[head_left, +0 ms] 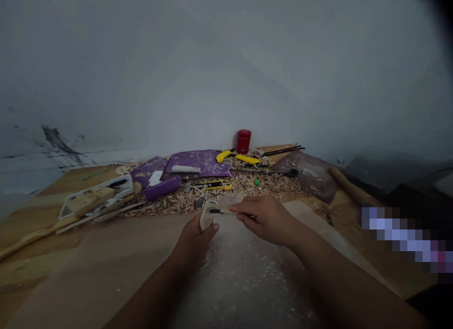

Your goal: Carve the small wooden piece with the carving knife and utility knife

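Observation:
My left hand [196, 239] grips a small pale piece, apparently carved wood [205, 217], with the thumb along its near side. In my right hand [260, 216] is a slim tool with a dark tip and a lighter handle [223, 211], pinched between the fingers. Its tip points left and overlaps the face of the pale piece; whether it is a brush or a blade I cannot tell. Both hands are above a translucent plastic sheet [247, 267]. Just beyond them lie curled wood shavings [177, 202].
Behind the hands are a yellow utility knife [217, 184], a yellow-handled tool [247, 159], a purple cylinder [163, 188] and a red canister [244, 141]. A white tray [67, 207] holding a wood block stands left. A wooden handle [354, 187] lies right. The wall [198, 74] bounds the back.

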Demonstrator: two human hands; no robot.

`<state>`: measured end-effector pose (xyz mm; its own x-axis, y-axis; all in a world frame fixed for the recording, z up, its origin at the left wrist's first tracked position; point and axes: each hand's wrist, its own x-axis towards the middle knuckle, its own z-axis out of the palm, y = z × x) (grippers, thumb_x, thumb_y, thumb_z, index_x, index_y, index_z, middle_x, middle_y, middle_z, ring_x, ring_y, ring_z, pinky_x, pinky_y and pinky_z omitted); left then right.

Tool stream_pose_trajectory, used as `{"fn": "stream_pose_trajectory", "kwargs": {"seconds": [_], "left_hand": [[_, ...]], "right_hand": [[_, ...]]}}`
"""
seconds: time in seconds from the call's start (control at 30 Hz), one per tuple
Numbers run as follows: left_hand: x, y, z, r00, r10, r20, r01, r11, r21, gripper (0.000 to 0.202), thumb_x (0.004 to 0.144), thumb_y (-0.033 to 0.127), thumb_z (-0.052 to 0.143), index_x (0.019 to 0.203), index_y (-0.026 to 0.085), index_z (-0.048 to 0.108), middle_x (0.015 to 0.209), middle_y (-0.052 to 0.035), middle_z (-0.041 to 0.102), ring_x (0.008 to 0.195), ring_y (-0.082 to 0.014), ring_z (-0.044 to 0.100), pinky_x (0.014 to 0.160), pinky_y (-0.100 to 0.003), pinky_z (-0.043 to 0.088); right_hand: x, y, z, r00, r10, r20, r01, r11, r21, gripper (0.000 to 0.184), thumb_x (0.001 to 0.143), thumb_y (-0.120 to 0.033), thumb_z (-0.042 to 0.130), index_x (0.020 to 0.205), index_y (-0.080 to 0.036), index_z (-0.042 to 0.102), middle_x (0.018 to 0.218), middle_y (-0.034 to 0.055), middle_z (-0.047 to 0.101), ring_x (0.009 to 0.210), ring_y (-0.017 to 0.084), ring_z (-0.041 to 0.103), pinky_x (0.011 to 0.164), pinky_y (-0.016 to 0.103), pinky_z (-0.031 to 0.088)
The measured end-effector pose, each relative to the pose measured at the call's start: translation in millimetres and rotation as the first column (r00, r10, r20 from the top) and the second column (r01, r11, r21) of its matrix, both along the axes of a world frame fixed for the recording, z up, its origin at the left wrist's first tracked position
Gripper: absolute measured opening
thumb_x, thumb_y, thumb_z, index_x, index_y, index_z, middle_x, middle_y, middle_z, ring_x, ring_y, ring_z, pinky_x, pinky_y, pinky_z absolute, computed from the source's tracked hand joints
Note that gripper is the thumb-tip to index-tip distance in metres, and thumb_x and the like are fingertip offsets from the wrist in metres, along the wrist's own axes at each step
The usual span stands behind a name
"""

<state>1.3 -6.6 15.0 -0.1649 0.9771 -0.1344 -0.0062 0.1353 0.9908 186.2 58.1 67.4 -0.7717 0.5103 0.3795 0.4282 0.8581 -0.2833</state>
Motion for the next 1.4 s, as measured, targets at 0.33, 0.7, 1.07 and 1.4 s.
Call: {"fn": "stream_pose_trajectory", "kwargs": {"seconds": [0.33,0.7,1.07,1.4], "left_hand": [[-8,4,-10.4,0.925,0.035,-0.379,-0.017,0.999,0.051,0.016,0.067,0.029,0.056,0.076,0.016,0.055,0.064,0.0017,0.055,0.059,-0.0132,0.049,0.054,-0.022,0.037],[-12,4,0.8,0.855,0.118,-0.506,-0.111,0.993,0.045,0.014,0.065,0.03,0.055,0.061,0.02,0.046,0.054,0.0037,0.045,0.055,-0.014,0.045,0.051,-0.022,0.032],[-15,5,7.4,0.773,0.118,-0.623,-0.126,0.992,0.032,0.016,0.067,0.034,0.052,0.062,0.02,0.046,0.051,0.0036,0.044,0.051,-0.0143,0.042,0.048,-0.023,0.031],[-12,1,12.4,0.835,0.086,-0.544,-0.115,0.993,-0.019,0.02,0.068,0.036,0.053,0.06,0.021,0.042,0.041,0.0062,0.039,0.04,-0.0117,0.036,0.042,-0.023,0.028]], "right_hand": [[-1,-3,-7.1,0.997,0.043,-0.064,-0.05,0.992,-0.115,0.027,0.082,-0.015,0.047,0.103,-0.019,0.063,0.091,0.005,0.067,0.08,0.015,0.06,0.072,0.024,0.043],[-16,-14,-20.9,0.981,-0.021,-0.193,-0.015,0.984,-0.18,0.028,0.082,-0.015,0.046,0.105,-0.018,0.062,0.095,0.0062,0.067,0.084,0.015,0.061,0.076,0.025,0.044],[-23,-16,-32.3,0.964,-0.06,-0.258,0.022,0.989,-0.148,0.03,0.082,-0.016,0.045,0.108,-0.018,0.06,0.099,0.0052,0.066,0.088,0.014,0.06,0.079,0.024,0.044],[-23,-8,-37.8,0.966,-0.007,-0.259,-0.019,0.995,-0.098,0.032,0.084,-0.019,0.044,0.114,-0.02,0.055,0.102,0.0052,0.065,0.09,0.014,0.058,0.079,0.025,0.043]]}}
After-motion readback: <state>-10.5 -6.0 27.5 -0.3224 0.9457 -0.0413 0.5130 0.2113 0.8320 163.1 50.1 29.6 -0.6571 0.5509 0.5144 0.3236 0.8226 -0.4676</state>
